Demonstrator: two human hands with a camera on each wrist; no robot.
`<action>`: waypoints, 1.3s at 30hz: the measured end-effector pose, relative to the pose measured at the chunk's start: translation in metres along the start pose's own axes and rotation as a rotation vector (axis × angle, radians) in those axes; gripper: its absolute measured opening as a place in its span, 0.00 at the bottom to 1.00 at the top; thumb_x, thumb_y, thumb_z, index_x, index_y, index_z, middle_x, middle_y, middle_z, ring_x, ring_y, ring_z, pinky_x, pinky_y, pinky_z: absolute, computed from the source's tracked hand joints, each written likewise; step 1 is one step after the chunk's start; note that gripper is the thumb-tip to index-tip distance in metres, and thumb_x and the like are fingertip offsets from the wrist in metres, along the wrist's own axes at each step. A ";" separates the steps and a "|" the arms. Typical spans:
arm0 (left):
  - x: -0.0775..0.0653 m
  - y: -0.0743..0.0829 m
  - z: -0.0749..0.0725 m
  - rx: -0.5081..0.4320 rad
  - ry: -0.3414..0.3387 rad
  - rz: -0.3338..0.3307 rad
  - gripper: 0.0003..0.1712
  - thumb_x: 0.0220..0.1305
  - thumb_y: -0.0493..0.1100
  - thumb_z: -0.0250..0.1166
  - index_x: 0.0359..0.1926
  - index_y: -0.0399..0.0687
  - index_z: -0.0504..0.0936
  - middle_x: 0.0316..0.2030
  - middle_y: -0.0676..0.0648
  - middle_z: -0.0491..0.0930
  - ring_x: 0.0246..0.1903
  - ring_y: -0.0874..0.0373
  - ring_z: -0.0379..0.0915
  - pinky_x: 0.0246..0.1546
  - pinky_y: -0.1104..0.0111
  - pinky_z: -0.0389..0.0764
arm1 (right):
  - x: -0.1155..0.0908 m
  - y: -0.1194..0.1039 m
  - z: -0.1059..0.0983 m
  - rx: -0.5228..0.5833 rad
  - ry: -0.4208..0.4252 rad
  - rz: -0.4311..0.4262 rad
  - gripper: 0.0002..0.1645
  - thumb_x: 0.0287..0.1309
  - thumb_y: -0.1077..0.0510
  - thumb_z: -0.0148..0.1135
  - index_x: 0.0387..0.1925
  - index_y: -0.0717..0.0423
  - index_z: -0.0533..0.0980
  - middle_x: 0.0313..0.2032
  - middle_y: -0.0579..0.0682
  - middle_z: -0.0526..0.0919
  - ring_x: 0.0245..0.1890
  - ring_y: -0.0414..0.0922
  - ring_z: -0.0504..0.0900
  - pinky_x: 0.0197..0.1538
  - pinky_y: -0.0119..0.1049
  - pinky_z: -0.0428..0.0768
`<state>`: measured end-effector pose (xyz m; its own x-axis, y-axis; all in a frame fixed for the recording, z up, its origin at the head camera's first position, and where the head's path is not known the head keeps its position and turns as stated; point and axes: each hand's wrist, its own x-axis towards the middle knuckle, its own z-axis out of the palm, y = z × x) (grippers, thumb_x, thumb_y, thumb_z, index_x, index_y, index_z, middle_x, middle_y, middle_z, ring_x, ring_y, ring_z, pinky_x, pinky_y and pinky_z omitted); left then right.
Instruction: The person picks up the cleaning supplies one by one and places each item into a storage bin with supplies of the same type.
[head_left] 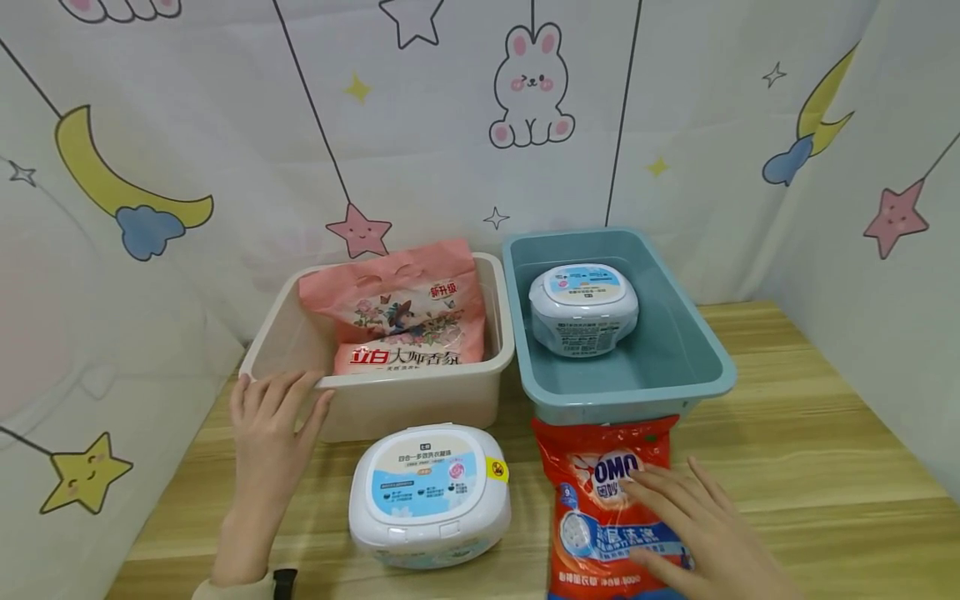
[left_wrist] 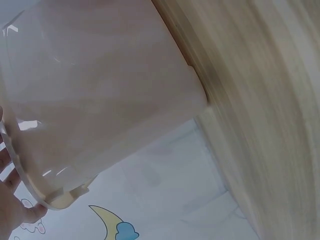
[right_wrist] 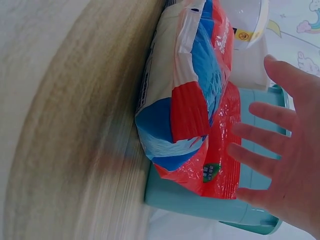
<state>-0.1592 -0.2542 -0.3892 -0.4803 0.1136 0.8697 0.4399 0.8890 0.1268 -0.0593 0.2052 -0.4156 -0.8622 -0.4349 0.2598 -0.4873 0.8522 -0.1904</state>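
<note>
My left hand [head_left: 272, 417] rests its fingertips on the near left corner of a cream plastic bin [head_left: 420, 408]; the left wrist view shows the fingers and thumb along its rim. Inside that bin leans a pink laundry detergent bag [head_left: 408, 308]. My right hand [head_left: 693, 521], fingers spread, is over a red and blue OMO detergent bag [head_left: 600, 533]. The right wrist view shows its palm and straight fingers beside this bag, not wrapped round it. Between the hands stands a white lidded laundry-capsule box [head_left: 431, 500] with a blue label.
A teal plastic bin [head_left: 701, 358] adjoins the cream one at the back. It holds a second white capsule box [head_left: 583, 312]. Everything stands on a wood-grain table [head_left: 810, 475], with a printed curtain [head_left: 442, 142] hanging behind and at both sides.
</note>
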 end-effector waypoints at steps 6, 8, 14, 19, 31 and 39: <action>0.000 0.001 0.000 -0.001 -0.002 -0.001 0.25 0.69 0.56 0.54 0.42 0.37 0.83 0.38 0.38 0.81 0.43 0.38 0.71 0.61 0.36 0.57 | -0.001 0.001 0.003 -0.015 -0.018 0.000 0.39 0.49 0.27 0.61 0.61 0.36 0.72 0.59 0.38 0.77 0.59 0.43 0.74 0.68 0.18 0.20; 0.000 0.001 0.001 0.001 -0.001 -0.001 0.25 0.69 0.56 0.54 0.42 0.37 0.83 0.38 0.38 0.81 0.43 0.39 0.70 0.61 0.36 0.58 | -0.002 0.001 0.003 -0.007 -0.048 0.011 0.39 0.50 0.26 0.59 0.61 0.36 0.71 0.59 0.38 0.77 0.59 0.44 0.74 0.67 0.16 0.20; -0.001 0.001 0.002 0.004 0.002 -0.005 0.26 0.70 0.57 0.54 0.41 0.37 0.83 0.38 0.38 0.81 0.43 0.39 0.71 0.62 0.36 0.57 | -0.003 0.003 0.002 0.050 -0.178 0.067 0.42 0.49 0.22 0.53 0.63 0.32 0.68 0.61 0.39 0.74 0.62 0.46 0.72 0.77 0.30 0.42; -0.001 0.001 0.002 0.007 -0.001 -0.010 0.26 0.70 0.57 0.54 0.41 0.37 0.83 0.38 0.38 0.81 0.43 0.39 0.70 0.62 0.37 0.57 | -0.002 0.004 0.001 0.084 -0.233 0.090 0.43 0.48 0.21 0.53 0.65 0.31 0.66 0.63 0.41 0.73 0.62 0.48 0.71 0.58 0.60 0.74; 0.000 0.002 0.000 0.015 -0.004 -0.014 0.26 0.70 0.57 0.53 0.42 0.37 0.82 0.38 0.37 0.81 0.44 0.38 0.71 0.62 0.37 0.57 | -0.003 0.002 0.003 -0.015 -0.237 0.068 0.46 0.45 0.18 0.50 0.65 0.29 0.66 0.62 0.36 0.73 0.59 0.41 0.71 0.50 0.52 0.81; 0.000 0.002 -0.001 0.015 -0.008 -0.014 0.26 0.70 0.57 0.53 0.42 0.37 0.82 0.38 0.38 0.81 0.44 0.38 0.70 0.63 0.37 0.57 | -0.003 0.001 0.003 0.004 -0.268 0.094 0.47 0.43 0.16 0.50 0.64 0.28 0.66 0.62 0.36 0.72 0.60 0.40 0.70 0.49 0.49 0.82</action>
<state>-0.1577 -0.2524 -0.3886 -0.4924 0.1042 0.8641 0.4219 0.8970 0.1322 -0.0570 0.2063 -0.4194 -0.9094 -0.4155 -0.0185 -0.4032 0.8916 -0.2058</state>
